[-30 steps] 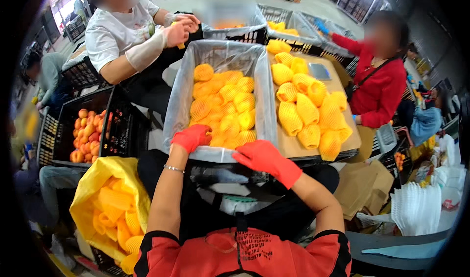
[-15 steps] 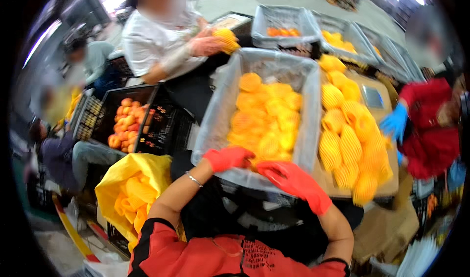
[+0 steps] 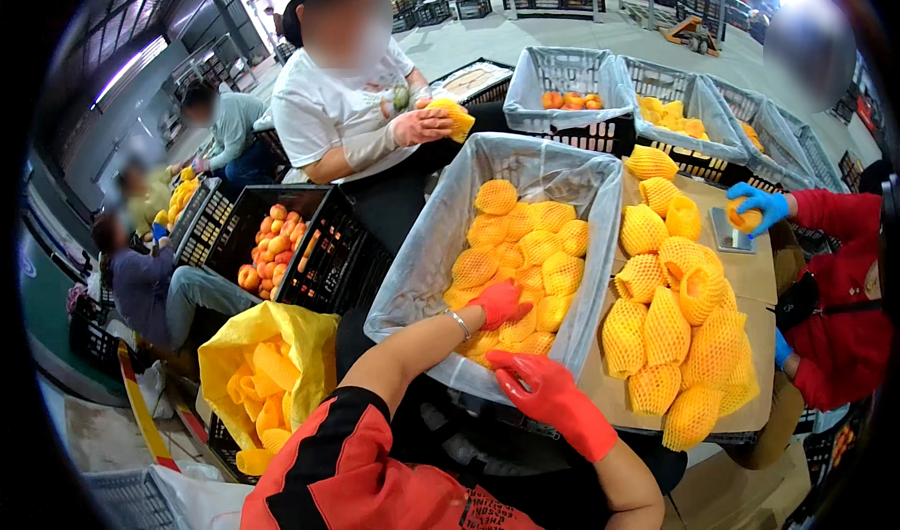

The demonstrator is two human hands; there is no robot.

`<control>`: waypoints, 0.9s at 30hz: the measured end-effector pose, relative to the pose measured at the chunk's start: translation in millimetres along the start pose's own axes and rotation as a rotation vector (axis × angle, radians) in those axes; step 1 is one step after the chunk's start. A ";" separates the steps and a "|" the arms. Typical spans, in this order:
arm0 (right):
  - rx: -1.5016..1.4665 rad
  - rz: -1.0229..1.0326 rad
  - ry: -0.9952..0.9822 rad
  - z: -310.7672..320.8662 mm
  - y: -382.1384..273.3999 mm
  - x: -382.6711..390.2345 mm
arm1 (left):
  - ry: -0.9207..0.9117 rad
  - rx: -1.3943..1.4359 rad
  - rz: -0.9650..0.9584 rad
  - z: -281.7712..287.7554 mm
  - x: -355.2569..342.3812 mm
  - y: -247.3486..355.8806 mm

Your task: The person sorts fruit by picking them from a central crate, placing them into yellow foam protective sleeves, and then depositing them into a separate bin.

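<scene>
Where the lined crate (image 3: pixel 408 291) is taken as the centre of the clock, the left hand (image 3: pixel 502 303), in a red rubber glove, lies inside it towards 6 o'clock, on the net-wrapped fruit (image 3: pixel 539 247); its fingers reach forward over the pieces, and whether they grasp one cannot be told; a silver bracelet (image 3: pixel 457 324) sits on that wrist.

The right hand (image 3: pixel 548 394), gloved alike, is at 5 o'clock by the near rim; its fingers are loosely bent, its thumb stands apart, and it is released, with nothing seen in it; the wrapped fruit fills the crate floor from the near end towards 12 o'clock, packed side by side in yellow netting.

At 4 o'clock, just beside the crate, a heap of yellow foam nets (image 3: pixel 666 328) lies on a cardboard sheet (image 3: pixel 605 394); how many contain fruit cannot be told; at 9 o'clock a black crate (image 3: pixel 337 258) holds bare peaches (image 3: pixel 272 249); at 8 o'clock a yellow sack (image 3: pixel 314 338) holds loose nets (image 3: pixel 272 371).

At 11 o'clock a co-worker in a white shirt (image 3: pixel 314 108) grips a netted piece (image 3: pixel 455 118); between 2 and 3 o'clock another person's blue glove (image 3: pixel 771 209) holds a peach (image 3: pixel 745 219) above a flat grey device (image 3: pixel 736 239); at 1 o'clock stands a second lined crate (image 3: pixel 572 122), with a few peaches in it.
</scene>
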State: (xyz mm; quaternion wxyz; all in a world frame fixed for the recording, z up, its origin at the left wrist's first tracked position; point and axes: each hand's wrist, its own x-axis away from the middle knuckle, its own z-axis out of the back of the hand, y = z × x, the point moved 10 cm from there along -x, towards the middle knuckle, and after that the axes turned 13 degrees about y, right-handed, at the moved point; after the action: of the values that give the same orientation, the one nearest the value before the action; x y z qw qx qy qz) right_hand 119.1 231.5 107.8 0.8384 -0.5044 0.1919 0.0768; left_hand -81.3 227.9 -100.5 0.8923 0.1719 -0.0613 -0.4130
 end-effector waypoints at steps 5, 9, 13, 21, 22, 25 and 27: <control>-0.176 -0.166 0.027 6.7 23.5 3.2 | -0.124 0.117 -0.092 -7.0 9.8 34.5; -0.268 -0.173 0.063 4.3 25.9 7.0 | -0.190 0.125 -0.041 -7.7 3.4 26.4; -0.130 -0.056 0.092 7.9 17.9 8.0 | -0.220 0.198 0.144 -8.1 1.4 -21.5; -0.119 -0.208 -0.026 6.2 23.2 13.2 | -0.343 0.232 -0.106 -10.7 5.4 22.4; -0.192 -0.208 -0.044 -1.1 17.7 12.0 | -0.309 0.217 -0.150 -6.5 18.8 18.8; -0.551 -0.346 0.012 -0.4 56.9 16.1 | -0.145 0.310 -0.056 44.5 -5.7 49.7; -0.790 -0.385 0.036 -4.7 38.5 8.9 | 0.093 0.260 0.089 100.7 0.8 13.4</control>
State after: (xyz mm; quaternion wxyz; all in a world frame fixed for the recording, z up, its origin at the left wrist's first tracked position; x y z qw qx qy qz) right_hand 113.7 245.3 70.9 0.5766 -0.8141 0.0651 -0.0221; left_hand -96.5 209.6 -1.7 0.8818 0.3021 -0.0805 -0.3530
